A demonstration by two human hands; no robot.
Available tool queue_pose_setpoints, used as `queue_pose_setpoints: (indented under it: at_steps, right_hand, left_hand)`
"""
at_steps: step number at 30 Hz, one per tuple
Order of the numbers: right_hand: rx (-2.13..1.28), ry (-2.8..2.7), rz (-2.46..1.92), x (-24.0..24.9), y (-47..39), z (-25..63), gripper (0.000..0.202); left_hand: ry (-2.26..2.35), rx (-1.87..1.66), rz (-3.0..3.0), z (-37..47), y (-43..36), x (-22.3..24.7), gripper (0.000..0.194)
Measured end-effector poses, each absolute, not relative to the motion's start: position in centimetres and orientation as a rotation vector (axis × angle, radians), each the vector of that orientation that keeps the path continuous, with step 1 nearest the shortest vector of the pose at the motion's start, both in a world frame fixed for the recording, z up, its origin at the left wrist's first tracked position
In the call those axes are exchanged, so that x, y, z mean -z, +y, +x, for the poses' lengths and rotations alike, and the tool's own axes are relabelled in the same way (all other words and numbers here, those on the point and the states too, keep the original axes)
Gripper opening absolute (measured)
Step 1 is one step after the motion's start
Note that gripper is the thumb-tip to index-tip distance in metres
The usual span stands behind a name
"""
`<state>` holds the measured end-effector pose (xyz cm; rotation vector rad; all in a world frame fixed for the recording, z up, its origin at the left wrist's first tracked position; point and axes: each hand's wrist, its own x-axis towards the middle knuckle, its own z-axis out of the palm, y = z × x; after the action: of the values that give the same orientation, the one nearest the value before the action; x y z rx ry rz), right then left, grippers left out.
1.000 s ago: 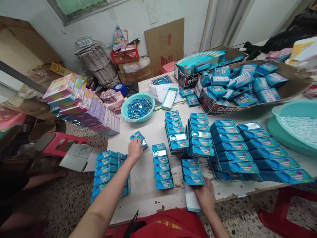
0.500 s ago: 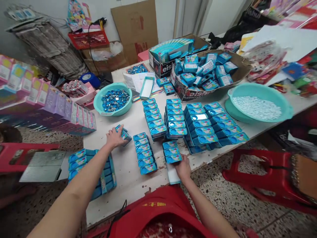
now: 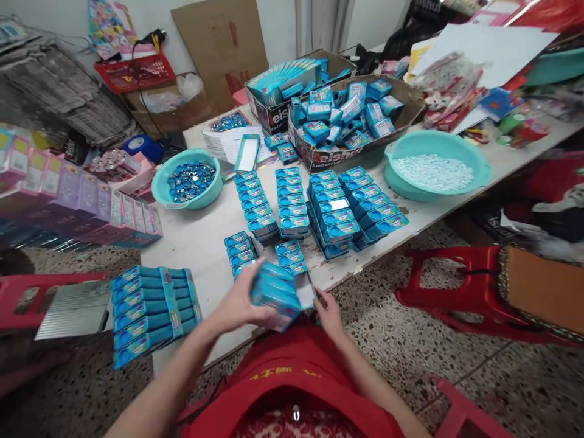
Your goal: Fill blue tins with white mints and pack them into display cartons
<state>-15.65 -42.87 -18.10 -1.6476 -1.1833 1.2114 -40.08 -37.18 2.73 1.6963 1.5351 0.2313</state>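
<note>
My left hand (image 3: 239, 301) grips a short row of small blue boxes (image 3: 276, 295), tilted and blurred by motion, above the table's front edge. My right hand (image 3: 329, 315) pinches the near edge of a shallow tray (image 3: 305, 291), whose white inside shows at its near end. Blue boxes (image 3: 288, 255) fill the tray's far end. Just left of it, another row of blue boxes (image 3: 238, 248) is partly covered by my left hand and its load.
Filled trays of blue boxes (image 3: 292, 201) stand across the middle. A bowl of blue domed pieces (image 3: 212, 198) is at left, a bowl of white pieces (image 3: 438, 193) at right. Behind is a carton of loose boxes (image 3: 319, 161). Stacked boxes (image 3: 141, 304) sit front left; a red stool (image 3: 449, 292) stands right.
My left hand has carried blue boxes from the left of the table to the tray by my right hand. My right hand has stayed at the tray's edge. The view has shifted.
</note>
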Motion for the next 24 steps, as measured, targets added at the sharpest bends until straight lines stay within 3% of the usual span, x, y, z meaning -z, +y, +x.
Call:
queue_pose_setpoints:
  at_steps: [4,8,19,24]
  right_hand:
    - [-1.274,-1.192,-1.511,18.5,-42.6,-15.2,0.039]
    - [-1.313,-1.211,-1.39,18.6,-42.6,-14.5,0.039]
    - [-1.274,-1.258,-1.391,19.0,-42.5,-14.5,0.036]
    - [-1.311,-1.25,-1.406,19.5,-42.5,-14.9,0.041]
  left_hand:
    - [1.54,0.029,2.142,-31.9,-37.6,2.1,0.101]
    - [1.629,0.189,2.283,-29.6,-37.7,4.7,0.097]
    - [1.661,0.36,2.254,-28.1,-36.6,3.8,0.098]
    - [1.625,0.343,2.294,-27.3,-36.2,5.6,0.095]
